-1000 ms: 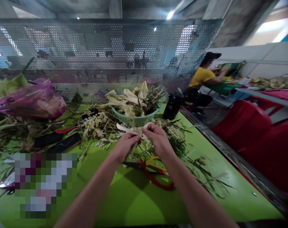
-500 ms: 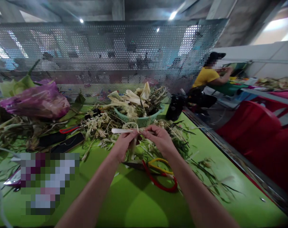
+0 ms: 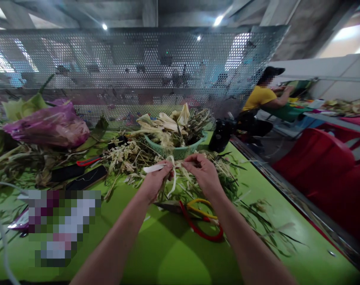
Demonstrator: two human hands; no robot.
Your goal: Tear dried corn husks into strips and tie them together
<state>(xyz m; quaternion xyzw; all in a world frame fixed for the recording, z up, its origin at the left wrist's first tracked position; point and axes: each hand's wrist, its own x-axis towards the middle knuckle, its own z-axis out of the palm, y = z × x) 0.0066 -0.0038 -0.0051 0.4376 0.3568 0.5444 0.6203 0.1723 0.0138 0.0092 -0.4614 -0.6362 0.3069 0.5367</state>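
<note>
My left hand [image 3: 156,178] is closed, thumb against fingers, on a pale strip of dried husk [image 3: 151,168] whose flat end sticks out to the left. A narrow part of the strip loops up and hangs down between my hands. My right hand [image 3: 201,170] pinches with thumb and forefinger near a thin light piece beside the strip; exactly what lies between those fingertips is too small to make out. Beneath my wrists lie scissors [image 3: 197,221] with one red and one yellow handle loop. Just beyond my hands stands a light green basket [image 3: 176,151] heaped with dried husks [image 3: 164,122].
Husk scraps [image 3: 129,154] litter the green table [image 3: 138,253]. Left are a purple plastic bag [image 3: 49,124], a red-handled cutter [image 3: 89,160] and a black phone-like slab [image 3: 86,178]. A black bottle [image 3: 220,134] stands behind right. Red chairs [image 3: 316,154] and a seated person in yellow [image 3: 260,97] are beyond.
The husk strip's narrow part now loops and hangs between my hands. My right hand has drawn slightly away from the left. The whole view has shifted a little.
</note>
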